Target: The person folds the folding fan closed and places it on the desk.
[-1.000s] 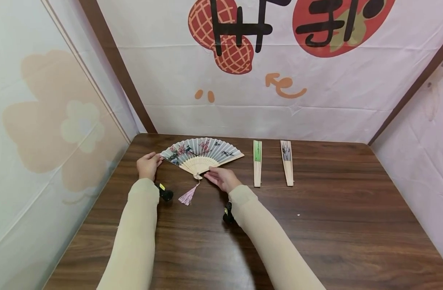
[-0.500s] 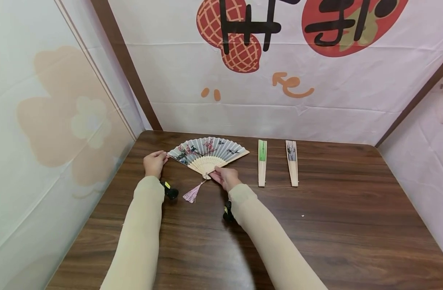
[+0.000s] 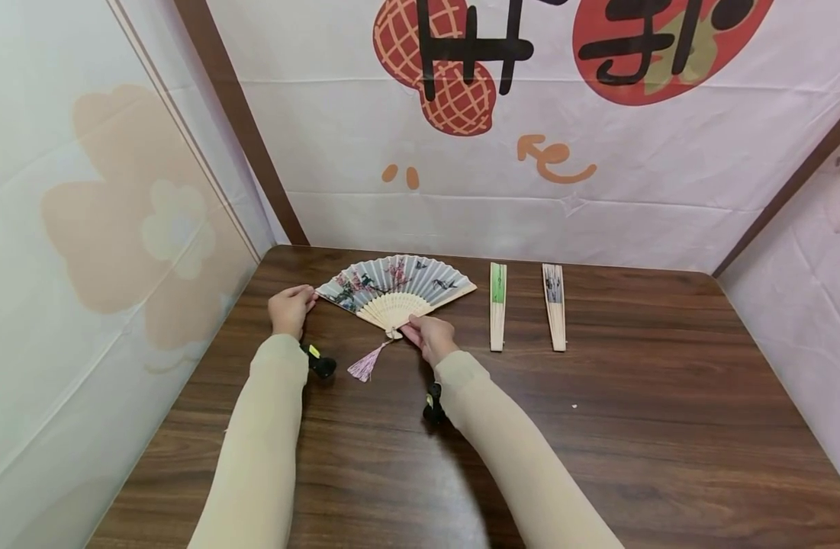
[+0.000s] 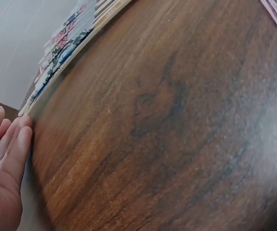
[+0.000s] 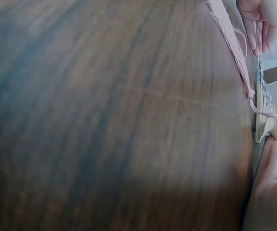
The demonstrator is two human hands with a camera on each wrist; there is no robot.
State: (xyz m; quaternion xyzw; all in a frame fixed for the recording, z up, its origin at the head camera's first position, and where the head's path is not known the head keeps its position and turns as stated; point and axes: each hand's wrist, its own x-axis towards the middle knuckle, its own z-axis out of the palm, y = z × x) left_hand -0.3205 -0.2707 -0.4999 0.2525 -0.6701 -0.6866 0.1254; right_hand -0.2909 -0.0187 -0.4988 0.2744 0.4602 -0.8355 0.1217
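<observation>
A paper fan (image 3: 399, 284) painted with blossoms and birds lies spread on the brown table (image 3: 598, 427), its pink tassel (image 3: 365, 366) trailing toward me. My left hand (image 3: 291, 309) rests at the fan's left end. In the left wrist view its straight fingertips (image 4: 20, 127) touch the tip of the outer stick (image 4: 61, 62). My right hand (image 3: 429, 337) sits at the fan's pivot with its fingers curled onto it. In the right wrist view a finger (image 5: 268, 161) presses the wooden pivot (image 5: 266, 126), and the tassel cord (image 5: 234, 48) runs away from it.
Two folded fans lie side by side to the right of the spread one: one with a green leaf (image 3: 497, 305) and one with a dark print (image 3: 554, 305). White printed sheets wall in the table at the back and both sides.
My right hand has drawn in to the pivot and its fingers have curled onto it. My left hand stays at the fan's left end. The fan is still spread.
</observation>
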